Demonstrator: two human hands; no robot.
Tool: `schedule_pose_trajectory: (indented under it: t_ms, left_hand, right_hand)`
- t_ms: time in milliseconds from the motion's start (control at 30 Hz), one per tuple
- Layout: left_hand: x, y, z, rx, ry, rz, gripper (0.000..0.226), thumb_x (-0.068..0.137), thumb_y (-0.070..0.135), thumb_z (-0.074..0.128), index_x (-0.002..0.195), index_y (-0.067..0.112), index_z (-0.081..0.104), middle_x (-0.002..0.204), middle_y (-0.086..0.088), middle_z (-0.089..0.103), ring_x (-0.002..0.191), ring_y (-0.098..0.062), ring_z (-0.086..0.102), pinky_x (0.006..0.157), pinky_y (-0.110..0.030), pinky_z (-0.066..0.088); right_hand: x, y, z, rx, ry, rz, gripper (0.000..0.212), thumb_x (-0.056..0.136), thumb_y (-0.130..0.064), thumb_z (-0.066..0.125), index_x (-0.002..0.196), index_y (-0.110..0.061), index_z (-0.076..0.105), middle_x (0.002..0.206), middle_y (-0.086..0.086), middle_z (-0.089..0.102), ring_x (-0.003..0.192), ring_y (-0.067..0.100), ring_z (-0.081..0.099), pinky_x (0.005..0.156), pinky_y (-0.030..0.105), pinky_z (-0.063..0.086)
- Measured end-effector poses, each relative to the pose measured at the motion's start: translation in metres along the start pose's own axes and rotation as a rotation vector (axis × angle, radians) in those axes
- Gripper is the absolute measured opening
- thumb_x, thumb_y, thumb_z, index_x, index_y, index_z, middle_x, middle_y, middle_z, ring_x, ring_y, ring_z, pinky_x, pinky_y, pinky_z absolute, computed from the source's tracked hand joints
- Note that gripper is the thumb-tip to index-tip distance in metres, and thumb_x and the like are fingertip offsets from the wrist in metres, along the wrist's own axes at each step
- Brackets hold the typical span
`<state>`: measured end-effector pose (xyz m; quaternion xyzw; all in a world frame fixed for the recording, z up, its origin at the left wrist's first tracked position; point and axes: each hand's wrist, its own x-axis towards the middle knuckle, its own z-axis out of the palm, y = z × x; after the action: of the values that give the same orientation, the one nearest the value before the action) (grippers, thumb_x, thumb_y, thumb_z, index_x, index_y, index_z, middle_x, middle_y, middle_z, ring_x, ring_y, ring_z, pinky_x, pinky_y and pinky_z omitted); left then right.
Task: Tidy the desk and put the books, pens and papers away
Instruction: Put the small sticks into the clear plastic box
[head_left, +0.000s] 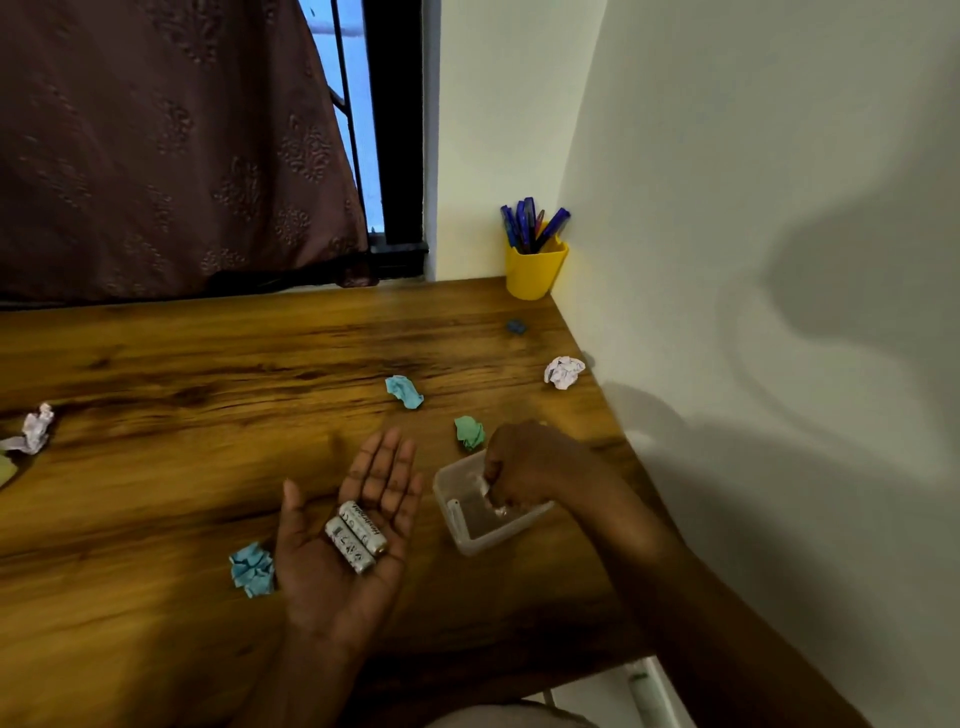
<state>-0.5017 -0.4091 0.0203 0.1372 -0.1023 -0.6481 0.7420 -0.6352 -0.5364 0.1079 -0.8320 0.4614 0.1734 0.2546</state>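
My left hand (343, 551) lies palm up over the wooden desk (208, 364), fingers spread, with two white batteries (357, 537) resting on the palm. My right hand (524, 462) reaches into a small clear plastic container (457, 525), its fingers closed on a white battery (488, 486). Another white battery (454, 512) lies inside the container. Crumpled paper balls are scattered around: a blue ball (253, 570) beside my left wrist, a blue ball (404, 391), a green ball (469, 432), a white ball (563, 371) and a white ball (34, 428) at the far left.
A yellow cup (535, 270) holding several blue pens (530, 226) stands in the back right corner against the wall. A small blue object (515, 326) lies in front of it. A brown curtain (156, 145) hangs behind the desk. The wall borders the desk's right edge.
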Motion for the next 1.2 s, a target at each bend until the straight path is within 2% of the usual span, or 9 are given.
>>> schedule_pose_trajectory:
  t_ms: [167, 333, 400, 533, 700, 767, 833, 967, 1200]
  left_hand:
    - [-0.002, 0.001, -0.002, 0.040, -0.001, 0.018, 0.074, 0.094, 0.064, 0.011, 0.145, 0.011, -0.003, 0.156, -0.007, -0.003, 0.146, -0.017, -0.007, 0.119, -0.034, -0.007]
    - [0.001, -0.001, 0.013, 0.032, -0.028, 0.013, 0.075, 0.093, 0.066, 0.010, 0.145, 0.013, -0.002, 0.155, -0.004, -0.004, 0.146, -0.017, -0.006, 0.119, -0.035, -0.007]
    - [0.004, -0.004, 0.020, -0.014, -0.057, -0.019, 0.076, 0.093, 0.067, 0.015, 0.146, 0.015, -0.001, 0.155, -0.003, -0.003, 0.146, -0.017, -0.003, 0.120, -0.036, 0.000]
    - [0.010, -0.006, 0.027, 0.019, -0.103, 0.003, 0.080, 0.091, 0.070, 0.016, 0.145, 0.015, -0.007, 0.154, -0.004, -0.010, 0.144, -0.019, -0.010, 0.117, -0.036, -0.014]
    - [0.012, -0.012, 0.019, 0.028, -0.178, -0.037, 0.087, 0.088, 0.075, 0.007, 0.146, 0.011, -0.001, 0.154, -0.008, -0.008, 0.142, -0.020, -0.017, 0.113, -0.038, -0.024]
    - [0.013, -0.012, 0.017, 0.036, -0.198, -0.031, 0.085, 0.088, 0.074, 0.004, 0.145, 0.011, -0.004, 0.158, -0.010, 0.015, 0.147, -0.021, 0.000, 0.115, -0.036, -0.019]
    - [0.013, -0.012, 0.020, 0.023, -0.163, -0.046, 0.083, 0.090, 0.072, 0.012, 0.147, 0.013, -0.002, 0.157, -0.010, 0.020, 0.147, -0.022, 0.007, 0.116, -0.035, -0.015]
    - [0.019, -0.006, 0.022, -0.062, -0.065, -0.026, 0.080, 0.093, 0.066, 0.024, 0.149, 0.013, 0.006, 0.158, -0.004, 0.003, 0.147, -0.017, 0.002, 0.119, -0.031, -0.006]
    - [0.021, -0.002, -0.003, -0.055, 0.031, -0.042, 0.076, 0.092, 0.065, 0.015, 0.146, 0.013, 0.008, 0.157, -0.004, 0.006, 0.147, -0.015, 0.001, 0.119, -0.033, 0.001]
  right_hand:
    - [0.004, -0.003, 0.010, -0.067, -0.027, -0.028, 0.030, 0.085, -0.015, 0.063, 0.113, -0.006, 0.061, 0.118, 0.010, 0.061, 0.107, 0.021, 0.058, 0.087, 0.030, 0.046]
    - [-0.045, -0.025, -0.011, 0.230, 0.333, -0.242, 0.014, 0.090, -0.019, 0.057, 0.096, -0.016, 0.068, 0.095, -0.002, 0.070, 0.087, 0.009, 0.063, 0.079, 0.022, 0.049]
    - [-0.055, -0.046, -0.008, 0.236, 0.306, -0.331, 0.012, 0.088, -0.024, 0.060, 0.098, -0.022, 0.066, 0.099, -0.006, 0.068, 0.091, 0.006, 0.059, 0.081, 0.020, 0.043]
    - [-0.052, -0.067, 0.009, 0.137, 0.303, -0.358, 0.024, 0.092, -0.029, 0.055, 0.111, -0.016, 0.061, 0.111, 0.002, 0.063, 0.104, 0.016, 0.055, 0.093, 0.031, 0.041]
    - [-0.045, -0.068, 0.017, -0.011, 0.339, -0.351, 0.027, 0.093, -0.031, 0.052, 0.110, -0.010, 0.059, 0.110, 0.008, 0.062, 0.102, 0.022, 0.056, 0.080, 0.034, 0.040]
    - [-0.044, -0.070, 0.018, -0.070, 0.401, -0.371, 0.024, 0.093, -0.029, 0.051, 0.105, -0.011, 0.060, 0.103, 0.007, 0.063, 0.095, 0.022, 0.058, 0.070, 0.033, 0.037]
    - [-0.045, -0.064, 0.007, -0.010, 0.443, -0.381, 0.019, 0.089, -0.030, 0.054, 0.095, -0.015, 0.064, 0.089, 0.002, 0.063, 0.078, 0.015, 0.056, 0.065, 0.029, 0.037]
    - [-0.048, -0.026, -0.033, 0.175, 0.379, -0.255, 0.015, 0.082, -0.031, 0.064, 0.085, -0.017, 0.070, 0.080, -0.003, 0.066, 0.073, 0.009, 0.058, 0.065, 0.025, 0.042]
    - [-0.008, -0.006, 0.003, -0.126, 0.094, 0.005, 0.030, 0.090, -0.019, 0.058, 0.118, -0.007, 0.054, 0.123, 0.011, 0.058, 0.113, 0.023, 0.054, 0.091, 0.032, 0.043]
